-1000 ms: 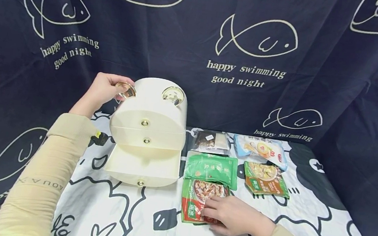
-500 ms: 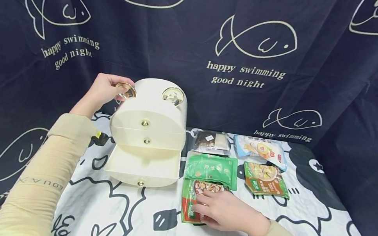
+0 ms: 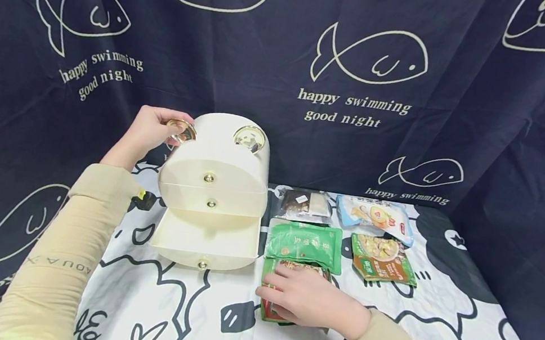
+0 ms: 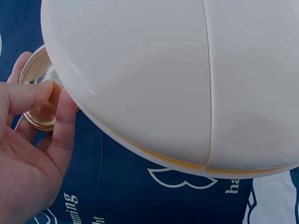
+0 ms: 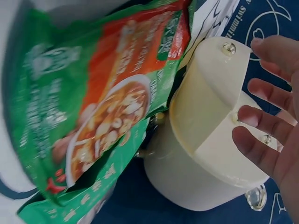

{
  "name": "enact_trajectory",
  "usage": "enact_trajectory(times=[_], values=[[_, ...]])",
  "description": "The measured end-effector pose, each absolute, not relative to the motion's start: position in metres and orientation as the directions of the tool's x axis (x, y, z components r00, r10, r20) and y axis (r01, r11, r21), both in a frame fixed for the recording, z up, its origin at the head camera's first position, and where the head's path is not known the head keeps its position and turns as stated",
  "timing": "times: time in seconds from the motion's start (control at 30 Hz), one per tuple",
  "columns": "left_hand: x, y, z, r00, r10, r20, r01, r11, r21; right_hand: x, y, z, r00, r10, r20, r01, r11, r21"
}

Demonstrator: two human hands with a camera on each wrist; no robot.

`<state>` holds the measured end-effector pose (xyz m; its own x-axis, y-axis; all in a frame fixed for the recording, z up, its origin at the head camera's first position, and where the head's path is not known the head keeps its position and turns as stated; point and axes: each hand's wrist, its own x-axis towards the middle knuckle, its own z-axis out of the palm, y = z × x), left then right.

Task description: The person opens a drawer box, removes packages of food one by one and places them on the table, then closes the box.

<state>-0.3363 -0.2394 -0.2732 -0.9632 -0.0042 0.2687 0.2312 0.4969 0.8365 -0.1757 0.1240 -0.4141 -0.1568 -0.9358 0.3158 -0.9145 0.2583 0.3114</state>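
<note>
My left hand (image 3: pixel 147 129) is at the upper left of a cream mini drawer cabinet (image 3: pixel 221 149). It pinches a shiny gold dish-shaped ornament (image 4: pixel 46 111) there, thumb on its inner face and fingers behind. The bottom drawer (image 3: pixel 208 236) is pulled out; nothing shows inside it. Over a red and green food pouch (image 3: pixel 269 310) in the head view lies my right hand (image 3: pixel 310 299), covering much of it. In the right wrist view its fingers (image 5: pixel 261 121) are spread and slightly bent, with a gap between them and the pouch. Contact at the pouch's far edge cannot be told.
Behind the red pouch lies a green pouch (image 3: pixel 304 242), then a clear bag with dark contents (image 3: pixel 299 204). Further right are a blue and white pack (image 3: pixel 374 214) and a brown and green pouch (image 3: pixel 384 260). A dark fish-print curtain (image 3: pixel 275 68) backs the patterned tablecloth (image 3: pixel 135 289).
My right hand has slid left across the red and green pouch, its fingertips now at the pouch's left edge. The left hand and the cabinet have stayed in place.
</note>
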Motion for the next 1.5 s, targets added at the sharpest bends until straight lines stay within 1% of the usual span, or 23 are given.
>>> enact_trajectory(times=[0.27, 0.43, 0.53, 0.77, 0.9, 1.1, 1.2, 1.5], values=[[-0.337, -0.240, -0.275, -0.967, -0.010, 0.256, 0.216, 0.505, 0.836, -0.176, 0.109, -0.409, -0.163, -0.930, 0.331, -0.887, 0.284, 0.363], [-0.337, -0.240, -0.277, -0.966, -0.016, 0.258, 0.215, 0.503, 0.837, -0.178, 0.100, -0.410, -0.182, -0.924, 0.336, -0.889, 0.300, 0.345], [-0.337, -0.240, -0.276, -0.963, -0.009, 0.269, 0.227, 0.504, 0.833, -0.180, 0.095, -0.409, -0.171, -0.921, 0.349, -0.887, 0.298, 0.352], [-0.338, -0.241, -0.276, -0.962, -0.003, 0.275, 0.236, 0.503, 0.832, -0.184, 0.082, -0.408, -0.175, -0.905, 0.388, -0.882, 0.319, 0.346], [-0.338, -0.241, -0.276, -0.962, -0.004, 0.273, 0.235, 0.499, 0.834, -0.185, 0.073, -0.408, -0.152, -0.907, 0.392, -0.885, 0.302, 0.355], [-0.338, -0.240, -0.276, -0.962, -0.005, 0.273, 0.234, 0.498, 0.835, -0.185, 0.058, -0.411, -0.099, -0.903, 0.418, -0.874, 0.280, 0.398], [-0.338, -0.241, -0.276, -0.963, -0.004, 0.271, 0.233, 0.499, 0.835, -0.185, 0.053, -0.411, -0.110, -0.906, 0.408, -0.872, 0.285, 0.397], [-0.339, -0.240, -0.276, -0.963, -0.005, 0.268, 0.228, 0.512, 0.828, -0.186, 0.038, -0.412, -0.180, -0.910, 0.373, -0.881, 0.318, 0.350]])
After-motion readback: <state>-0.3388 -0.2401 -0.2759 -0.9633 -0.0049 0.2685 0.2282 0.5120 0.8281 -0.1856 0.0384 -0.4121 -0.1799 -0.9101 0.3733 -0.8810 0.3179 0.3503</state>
